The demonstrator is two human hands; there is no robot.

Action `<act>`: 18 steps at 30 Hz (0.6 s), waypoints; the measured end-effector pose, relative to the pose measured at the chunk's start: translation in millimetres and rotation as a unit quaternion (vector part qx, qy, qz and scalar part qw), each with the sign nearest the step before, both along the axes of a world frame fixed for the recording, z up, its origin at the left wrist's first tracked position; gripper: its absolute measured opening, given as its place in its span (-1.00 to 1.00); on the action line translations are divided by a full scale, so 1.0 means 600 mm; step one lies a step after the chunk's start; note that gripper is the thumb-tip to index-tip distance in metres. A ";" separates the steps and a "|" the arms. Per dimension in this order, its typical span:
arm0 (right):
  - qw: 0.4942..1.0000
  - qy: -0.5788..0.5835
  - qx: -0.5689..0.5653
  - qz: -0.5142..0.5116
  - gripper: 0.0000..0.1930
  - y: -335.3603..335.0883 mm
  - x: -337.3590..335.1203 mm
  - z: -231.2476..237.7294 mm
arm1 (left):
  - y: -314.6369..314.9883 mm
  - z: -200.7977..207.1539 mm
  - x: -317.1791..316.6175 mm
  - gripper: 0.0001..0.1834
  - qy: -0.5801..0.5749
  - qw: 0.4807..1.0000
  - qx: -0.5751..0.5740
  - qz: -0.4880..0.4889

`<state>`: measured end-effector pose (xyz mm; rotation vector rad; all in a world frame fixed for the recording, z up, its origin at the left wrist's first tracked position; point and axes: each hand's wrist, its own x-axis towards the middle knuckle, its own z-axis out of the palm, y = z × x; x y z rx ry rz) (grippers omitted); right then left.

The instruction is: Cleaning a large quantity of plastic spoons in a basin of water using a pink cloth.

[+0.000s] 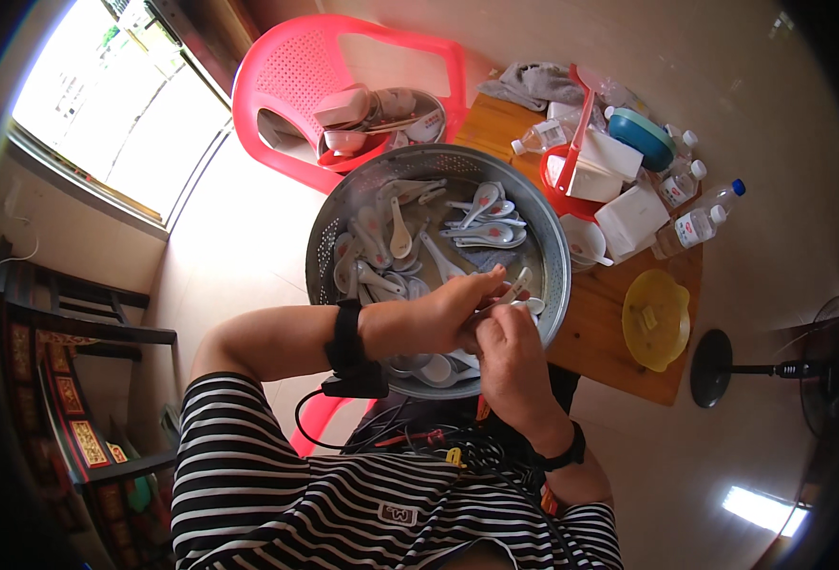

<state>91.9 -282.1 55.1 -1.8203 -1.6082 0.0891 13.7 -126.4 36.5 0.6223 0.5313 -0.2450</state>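
Hands (512, 356) hold a spoon (518, 285); bottles (710, 221) bear red-marked labels (692, 230).

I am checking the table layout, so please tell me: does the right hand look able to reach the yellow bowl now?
Probably yes, with a stretch: only the metal basin's rim and bare tabletop seem to lie between the right hand and the yellow bowl, though it seems occupied with a spoon.
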 end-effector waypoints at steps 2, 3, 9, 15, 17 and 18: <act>0.998 0.036 -0.007 0.043 -0.73 -0.001 0.002 0.003 | -0.004 0.010 -0.010 -0.46 0.004 0.990 0.137 -0.014; 0.996 0.058 -0.004 0.073 -0.72 -0.003 0.007 0.005 | -0.002 0.003 -0.010 -0.46 0.004 0.990 0.138 -0.014; 0.997 0.031 -0.010 0.065 -0.68 -0.017 0.021 0.002 | -0.016 -0.001 -0.016 -0.45 0.025 0.998 0.016 -0.048; 0.986 0.072 0.050 -0.144 -0.73 -0.019 0.061 -0.019 | -0.031 0.024 -0.033 -0.34 -0.119 0.907 0.392 -0.102; 0.982 0.055 0.054 -0.171 -0.76 -0.024 0.078 -0.020 | -0.021 0.012 -0.039 -0.38 -0.143 0.896 0.394 -0.147; 0.980 0.060 0.076 -0.176 -0.77 -0.027 0.086 -0.024 | -0.017 0.008 -0.041 -0.41 -0.167 0.884 0.394 -0.191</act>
